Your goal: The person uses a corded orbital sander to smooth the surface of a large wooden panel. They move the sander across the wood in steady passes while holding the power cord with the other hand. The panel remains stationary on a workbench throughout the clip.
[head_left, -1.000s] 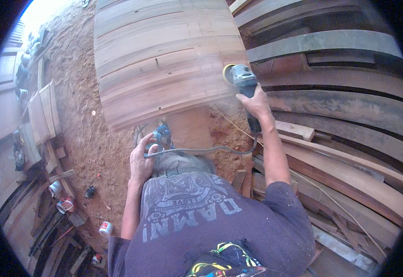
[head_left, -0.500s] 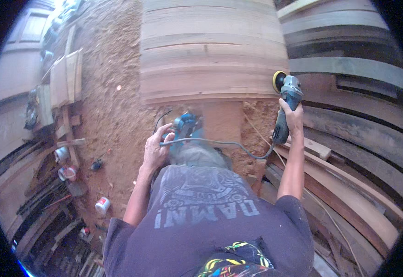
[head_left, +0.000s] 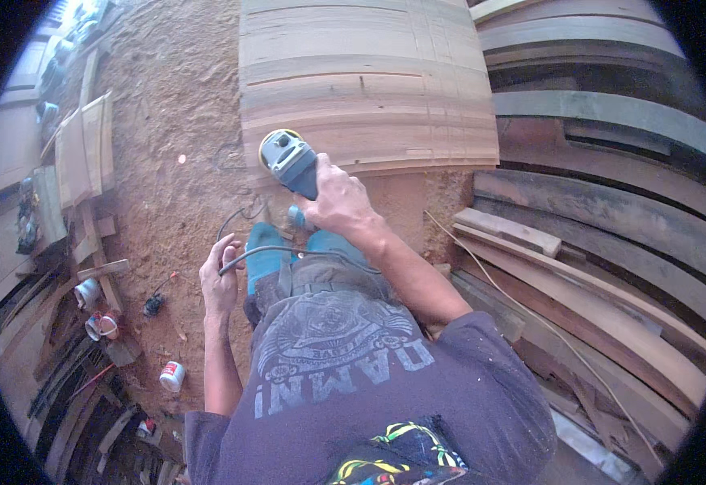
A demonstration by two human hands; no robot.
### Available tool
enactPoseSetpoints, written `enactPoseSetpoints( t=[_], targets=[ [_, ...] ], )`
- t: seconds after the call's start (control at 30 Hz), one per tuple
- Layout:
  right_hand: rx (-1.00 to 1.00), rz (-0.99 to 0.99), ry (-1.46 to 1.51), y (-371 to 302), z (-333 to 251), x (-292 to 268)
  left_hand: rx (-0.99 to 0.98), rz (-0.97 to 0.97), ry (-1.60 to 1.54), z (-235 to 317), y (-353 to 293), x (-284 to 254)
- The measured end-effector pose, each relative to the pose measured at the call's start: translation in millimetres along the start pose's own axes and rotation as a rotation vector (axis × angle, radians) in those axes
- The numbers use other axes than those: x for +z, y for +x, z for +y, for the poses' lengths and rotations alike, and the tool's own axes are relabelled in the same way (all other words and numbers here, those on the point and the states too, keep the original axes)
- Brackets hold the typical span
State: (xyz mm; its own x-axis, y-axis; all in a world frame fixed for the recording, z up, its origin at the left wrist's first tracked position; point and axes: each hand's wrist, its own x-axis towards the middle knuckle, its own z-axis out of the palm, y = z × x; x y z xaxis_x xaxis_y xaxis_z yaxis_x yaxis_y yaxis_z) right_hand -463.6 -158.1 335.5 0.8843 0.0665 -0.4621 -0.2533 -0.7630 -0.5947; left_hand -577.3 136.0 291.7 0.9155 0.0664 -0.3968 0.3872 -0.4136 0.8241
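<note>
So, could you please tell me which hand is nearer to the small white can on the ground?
Left. The left hand, holding the cable, is just above the white can; the right hand grips the grinder, farther away.

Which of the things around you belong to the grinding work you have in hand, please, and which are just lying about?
In hand:
- grey angle grinder with yellow guard, gripped by the right hand
- its dark power cable, held by the left hand
- pale planked wooden panel, just ahead of the grinder

Lying about:
- small white and red can
- stacked dark timber boards
- short loose wooden offcut
</note>
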Motion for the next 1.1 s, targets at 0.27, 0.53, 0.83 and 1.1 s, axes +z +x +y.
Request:
enactPoseSetpoints(
  t=[0.27,0.53,0.83,1.1],
  targets=[
    [0.193,0.136,-0.025,-32.7,77.3,-63.2,0.062,-0.178,-0.025,17.4,12.8,43.8],
    [0.329,0.305,-0.055,-53.4,175.7,-127.3,0.192,-0.281,0.091,51.9,16.9,96.1],
    [0.403,0.403,0.051,-65.6,263.6,-172.5,0.183,-0.330,0.156,86.7,7.9,128.8],
    [0.355,0.566,0.180,-74.7,304.5,-194.9,0.178,-0.341,0.169,77.1,-3.7,114.6]
  ],
)
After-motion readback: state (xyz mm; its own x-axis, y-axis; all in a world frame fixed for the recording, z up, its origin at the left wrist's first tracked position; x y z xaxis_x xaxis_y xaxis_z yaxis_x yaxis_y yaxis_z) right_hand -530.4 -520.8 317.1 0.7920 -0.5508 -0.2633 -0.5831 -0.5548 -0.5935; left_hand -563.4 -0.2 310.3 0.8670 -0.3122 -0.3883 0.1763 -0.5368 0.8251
